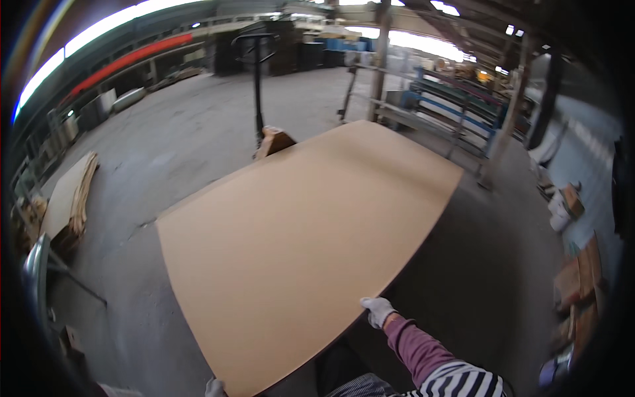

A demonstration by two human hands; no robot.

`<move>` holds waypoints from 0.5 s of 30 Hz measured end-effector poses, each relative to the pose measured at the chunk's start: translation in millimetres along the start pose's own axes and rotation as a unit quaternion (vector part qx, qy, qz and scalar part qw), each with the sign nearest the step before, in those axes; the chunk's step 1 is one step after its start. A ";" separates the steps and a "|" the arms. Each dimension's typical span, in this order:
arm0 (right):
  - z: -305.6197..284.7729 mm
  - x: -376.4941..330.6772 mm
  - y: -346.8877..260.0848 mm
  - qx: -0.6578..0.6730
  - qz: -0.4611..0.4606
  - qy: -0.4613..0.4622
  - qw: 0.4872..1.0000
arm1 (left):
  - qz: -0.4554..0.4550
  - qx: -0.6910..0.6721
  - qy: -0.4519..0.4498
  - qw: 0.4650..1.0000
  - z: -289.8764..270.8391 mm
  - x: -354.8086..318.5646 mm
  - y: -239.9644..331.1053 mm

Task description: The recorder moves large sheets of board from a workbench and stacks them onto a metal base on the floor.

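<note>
A large flat tan cardboard sheet [304, 245] spreads across the middle of the view, tilted, with its near edge toward me. My right hand [378, 311], in a pale glove, is closed on the near right edge; its thumb lies on top and the other fingers are hidden below. At the bottom of the picture, my left hand [215, 388], also gloved, holds the near left corner, and only part of it shows. A purple sleeve covers my right forearm. What supports the sheet's far side cannot be made out.
Behind the sheet rises a dark upright handle [258, 86], with a brown block [274, 141] at its foot. Stacked sheets [69, 192] lie at the left. Metal railings [423, 109] and posts stand at the far right. Cardboard pieces [579, 278] lie along the right side.
</note>
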State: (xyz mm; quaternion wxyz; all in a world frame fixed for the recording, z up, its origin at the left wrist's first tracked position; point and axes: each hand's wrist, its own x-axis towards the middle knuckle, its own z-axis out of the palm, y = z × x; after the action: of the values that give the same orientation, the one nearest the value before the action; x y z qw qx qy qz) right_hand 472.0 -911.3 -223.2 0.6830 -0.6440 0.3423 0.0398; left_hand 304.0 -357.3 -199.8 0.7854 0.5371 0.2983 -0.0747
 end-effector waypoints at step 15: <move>15.3 136.9 20.6 0.029 0.131 0.131 0.982 | -0.031 0.136 0.184 0.973 106.7 111.2 -18.9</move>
State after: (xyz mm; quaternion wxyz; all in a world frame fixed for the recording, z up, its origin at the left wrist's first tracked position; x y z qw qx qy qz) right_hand 572.5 -946.9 -312.8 0.6391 -0.5732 0.5116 0.0344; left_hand 427.4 -437.2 -249.7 0.6342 0.6337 0.4413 -0.0390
